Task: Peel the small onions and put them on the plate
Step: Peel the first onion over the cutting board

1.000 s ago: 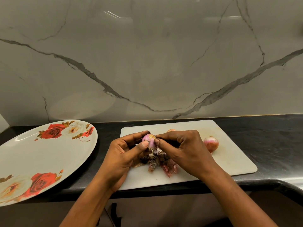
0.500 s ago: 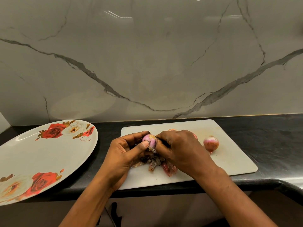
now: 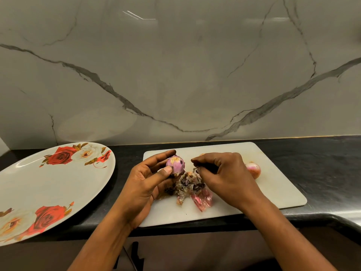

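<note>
A black surface [image 3: 322, 165] under a marble wall carries a white board [image 3: 277, 192]. Above it the left hand [image 3: 144, 184] grips a half-peeled onion [image 3: 175, 165] — the right hand [image 3: 224, 173], just beside, pinches a scrap of skin [image 3: 197, 169] over the peel pile [image 3: 187, 187]. Another onion [image 3: 254, 170] lies on the board; the flowered plate [image 3: 58, 188] sits left, apart.

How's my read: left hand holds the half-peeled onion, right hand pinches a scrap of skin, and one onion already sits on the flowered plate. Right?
Not the last part. The head view shows no onion on the flowered plate; the other onion lies on the cutting board, beside the right hand. The left hand holding the half-peeled onion and right hand pinching a scrap of skin are correct.
</note>
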`<action>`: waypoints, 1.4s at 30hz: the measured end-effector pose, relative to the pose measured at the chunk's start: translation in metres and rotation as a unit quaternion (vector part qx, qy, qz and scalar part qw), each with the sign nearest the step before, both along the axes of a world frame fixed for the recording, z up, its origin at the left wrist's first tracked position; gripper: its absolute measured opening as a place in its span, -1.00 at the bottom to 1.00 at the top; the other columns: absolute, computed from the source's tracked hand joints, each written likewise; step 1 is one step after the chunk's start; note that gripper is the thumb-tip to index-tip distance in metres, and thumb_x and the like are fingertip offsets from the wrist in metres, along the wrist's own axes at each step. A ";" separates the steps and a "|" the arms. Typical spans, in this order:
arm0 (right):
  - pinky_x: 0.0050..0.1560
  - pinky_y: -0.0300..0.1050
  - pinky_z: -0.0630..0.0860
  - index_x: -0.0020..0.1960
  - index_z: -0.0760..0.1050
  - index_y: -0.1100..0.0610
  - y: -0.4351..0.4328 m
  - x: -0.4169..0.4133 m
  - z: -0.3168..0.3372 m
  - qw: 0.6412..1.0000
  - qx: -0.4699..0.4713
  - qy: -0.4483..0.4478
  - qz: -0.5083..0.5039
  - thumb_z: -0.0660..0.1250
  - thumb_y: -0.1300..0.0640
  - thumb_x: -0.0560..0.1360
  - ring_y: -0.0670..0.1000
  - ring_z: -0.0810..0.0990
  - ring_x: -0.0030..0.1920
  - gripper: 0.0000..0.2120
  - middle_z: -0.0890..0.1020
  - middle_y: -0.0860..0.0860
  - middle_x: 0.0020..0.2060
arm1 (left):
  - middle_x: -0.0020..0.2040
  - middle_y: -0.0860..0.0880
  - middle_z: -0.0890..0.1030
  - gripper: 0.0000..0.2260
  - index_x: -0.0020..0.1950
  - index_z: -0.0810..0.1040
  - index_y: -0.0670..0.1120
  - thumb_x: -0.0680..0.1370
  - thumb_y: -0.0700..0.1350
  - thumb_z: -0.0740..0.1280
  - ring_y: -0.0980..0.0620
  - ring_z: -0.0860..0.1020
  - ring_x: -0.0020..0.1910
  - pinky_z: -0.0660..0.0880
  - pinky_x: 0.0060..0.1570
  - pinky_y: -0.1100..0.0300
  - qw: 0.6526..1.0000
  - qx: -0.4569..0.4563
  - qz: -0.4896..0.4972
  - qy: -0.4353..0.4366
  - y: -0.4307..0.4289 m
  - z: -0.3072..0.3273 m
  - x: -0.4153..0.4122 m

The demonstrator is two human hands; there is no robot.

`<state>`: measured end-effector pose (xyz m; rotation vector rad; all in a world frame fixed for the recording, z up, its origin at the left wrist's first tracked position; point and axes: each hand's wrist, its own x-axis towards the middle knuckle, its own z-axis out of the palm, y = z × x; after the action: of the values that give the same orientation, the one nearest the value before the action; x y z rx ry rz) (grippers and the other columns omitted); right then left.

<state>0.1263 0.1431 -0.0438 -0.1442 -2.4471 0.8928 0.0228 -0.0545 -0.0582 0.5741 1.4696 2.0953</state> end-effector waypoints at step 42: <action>-0.11 -0.25 0.68 0.11 0.75 -0.01 -0.012 -0.008 0.001 0.982 -0.183 -0.013 0.047 0.52 0.00 0.52 -0.17 0.74 -0.11 -0.82 0.77 -0.16 -0.15 | 0.29 -0.13 0.70 -0.60 0.41 0.59 -0.14 0.57 -0.33 0.37 -0.14 0.68 0.27 0.67 0.16 0.08 0.999 -0.007 -0.021 0.031 -0.001 0.000 0.004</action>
<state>0.1178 0.1315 -0.0425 -0.1714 -2.3056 1.3855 0.0265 -0.0558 -0.0586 0.6642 1.4923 2.0489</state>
